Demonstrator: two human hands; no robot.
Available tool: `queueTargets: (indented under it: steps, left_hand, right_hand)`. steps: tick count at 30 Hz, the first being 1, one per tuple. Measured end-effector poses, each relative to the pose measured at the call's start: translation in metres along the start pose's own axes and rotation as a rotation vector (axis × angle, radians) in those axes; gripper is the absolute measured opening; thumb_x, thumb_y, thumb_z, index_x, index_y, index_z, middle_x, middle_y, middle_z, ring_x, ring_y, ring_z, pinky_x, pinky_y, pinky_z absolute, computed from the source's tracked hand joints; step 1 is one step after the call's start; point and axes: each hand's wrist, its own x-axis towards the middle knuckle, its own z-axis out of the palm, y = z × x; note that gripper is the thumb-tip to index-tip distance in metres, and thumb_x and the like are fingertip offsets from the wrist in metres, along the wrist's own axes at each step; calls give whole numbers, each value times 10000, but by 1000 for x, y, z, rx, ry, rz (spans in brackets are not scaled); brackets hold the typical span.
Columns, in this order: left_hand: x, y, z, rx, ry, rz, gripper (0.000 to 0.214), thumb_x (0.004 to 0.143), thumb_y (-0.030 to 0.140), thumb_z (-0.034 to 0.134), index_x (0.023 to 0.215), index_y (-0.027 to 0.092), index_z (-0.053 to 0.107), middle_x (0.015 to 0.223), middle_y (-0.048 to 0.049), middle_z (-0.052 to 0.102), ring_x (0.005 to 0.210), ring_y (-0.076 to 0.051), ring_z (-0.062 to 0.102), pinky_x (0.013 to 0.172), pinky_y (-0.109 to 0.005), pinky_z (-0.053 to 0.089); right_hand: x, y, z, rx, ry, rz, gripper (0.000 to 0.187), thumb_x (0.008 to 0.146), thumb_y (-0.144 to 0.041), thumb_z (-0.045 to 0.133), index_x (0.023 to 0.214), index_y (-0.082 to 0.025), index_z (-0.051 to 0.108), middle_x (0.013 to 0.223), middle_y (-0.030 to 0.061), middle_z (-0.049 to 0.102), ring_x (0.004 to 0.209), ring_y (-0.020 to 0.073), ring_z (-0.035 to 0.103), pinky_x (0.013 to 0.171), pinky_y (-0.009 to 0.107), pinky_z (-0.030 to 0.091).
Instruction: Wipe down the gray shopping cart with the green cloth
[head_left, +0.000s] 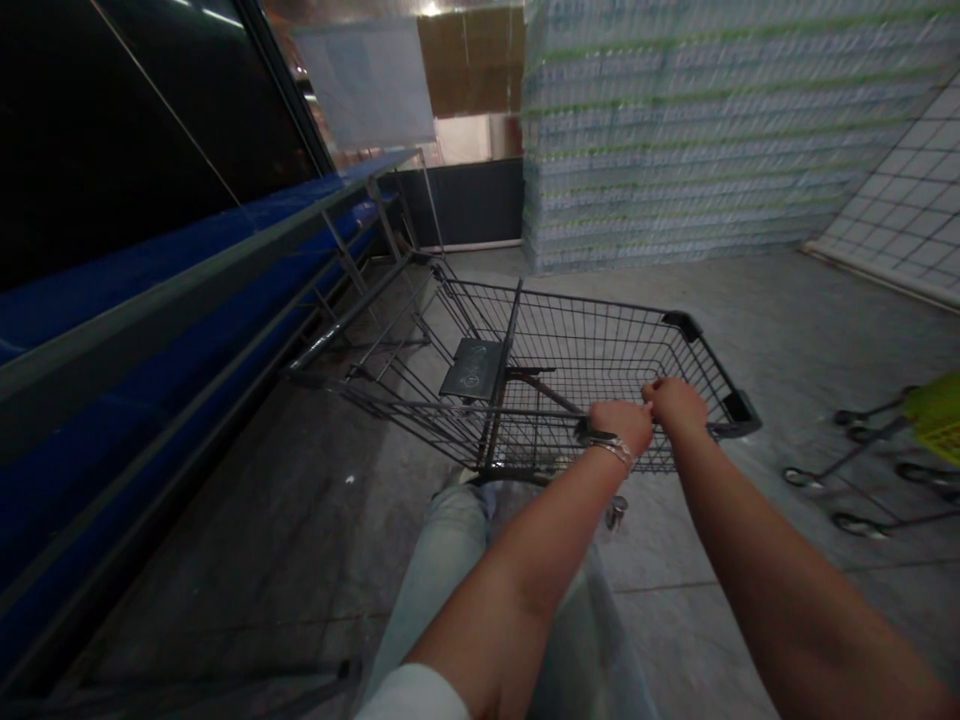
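A dark wire shopping cart (600,305) stands sideways before me, with its handle toward the left and its basket toward the right. My left hand (624,424), with a watch and a bracelet at the wrist, is closed at the cart's near side rim. Right beside it, my right hand (679,402) is closed too, along the same rim and closer to the cart's black corner piece. The fingers of both hands are partly hidden behind the knuckles. A dark child-seat flap (474,368) sits inside the cart near the handle end.
Tall stacks of plastic-wrapped bottles (675,140) fill the back. Blue shelving with a metal rail (187,275) runs along the left. At right stand a yellow-green cart (934,415) on casters and a wire grid panel (900,200). Grey floor (285,540) lies below.
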Motion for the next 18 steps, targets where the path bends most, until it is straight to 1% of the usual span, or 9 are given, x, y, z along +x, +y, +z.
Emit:
queueTargets:
  steps: [1, 3, 6, 9, 13, 18]
  left_hand:
    - [2, 5, 2, -9, -3, 6, 541, 1053, 390, 271, 1033, 113, 735, 971, -154, 741, 952, -234, 703, 825, -382, 503]
    - [3, 8, 4, -22, 7, 30, 529, 1053, 378, 270, 1030, 120, 731, 981, -145, 741, 951, -242, 707, 817, -395, 509]
    - [2, 2, 5, -18, 22, 67, 524, 1051, 407, 278, 1033, 127, 721, 987, -142, 738, 937, -239, 711, 805, -390, 509]
    - [0, -1, 8, -12, 45, 39, 523, 1044, 431, 299, 1028, 113, 714, 976, -150, 733, 920, -242, 710, 819, -399, 499]
    - [-2, -2, 13, -15, 106, 35, 499, 1035, 431, 332, 1007, 97, 701, 945, -155, 720, 917, -235, 696, 851, -402, 467]
    - [-12, -10, 16, 21, 189, 93, 427, 1020, 463, 378, 1041, 133, 649, 993, -125, 697, 963, -229, 655, 882, -405, 437]
  right_hand:
    - [2, 1, 0, 0, -10, -1, 344, 857, -368, 516, 1039, -213, 763, 1069, 159, 723, 1054, 293, 673, 865, 400, 528]
    - [5, 2, 0, -8, -28, 2, 353, 850, -359, 519, 1060, -206, 760, 1080, 165, 721, 1049, 292, 676, 854, 394, 534]
    - [9, 2, 2, -27, -46, 18, 380, 843, -359, 524, 1091, -183, 751, 1111, 187, 710, 1054, 314, 674, 852, 419, 539]
    - [9, 2, 4, -23, -50, 26, 383, 833, -369, 549, 1083, -160, 751, 1108, 206, 705, 1055, 321, 672, 869, 430, 534]
    - [6, 3, 3, -8, -43, 7, 362, 833, -367, 550, 1058, -171, 756, 1100, 192, 710, 1059, 304, 669, 882, 414, 530]
    - [3, 1, 0, -8, -34, 17, 380, 850, -363, 513, 1088, -183, 749, 1112, 183, 707, 1084, 310, 660, 895, 426, 527]
